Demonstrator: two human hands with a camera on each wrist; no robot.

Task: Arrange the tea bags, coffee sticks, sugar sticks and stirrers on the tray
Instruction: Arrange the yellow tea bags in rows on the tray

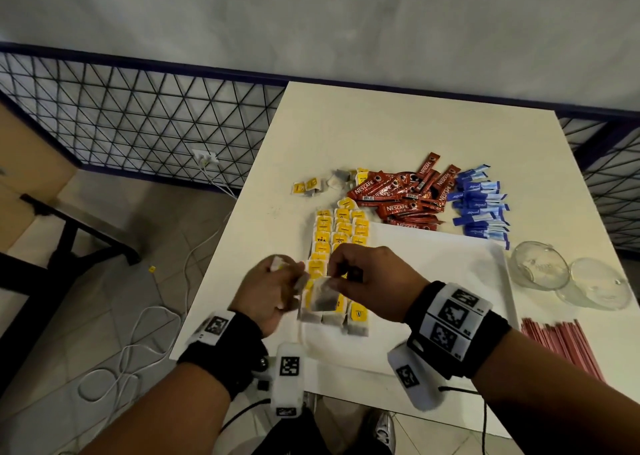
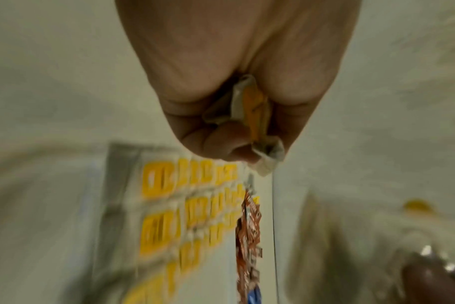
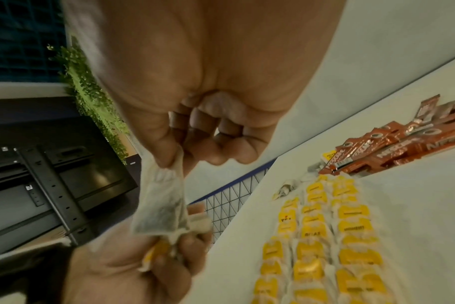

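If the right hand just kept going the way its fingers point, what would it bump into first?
Most likely the left hand, which grips tea bags close beside it. The right hand pinches a tea bag that hangs toward it. Depth is hard to judge.

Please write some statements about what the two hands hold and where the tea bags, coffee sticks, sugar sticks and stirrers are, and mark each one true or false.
1. The right hand pinches a tea bag by its top edge. True.
2. The left hand holds nothing. False: it grips a few tea bags.
3. The coffee sticks lie in neat rows on the tray. False: they lie piled on the table, at the tray's far edge.
4. The red stirrers lie right of the tray. True.
5. The sugar sticks are green. False: blue and white.
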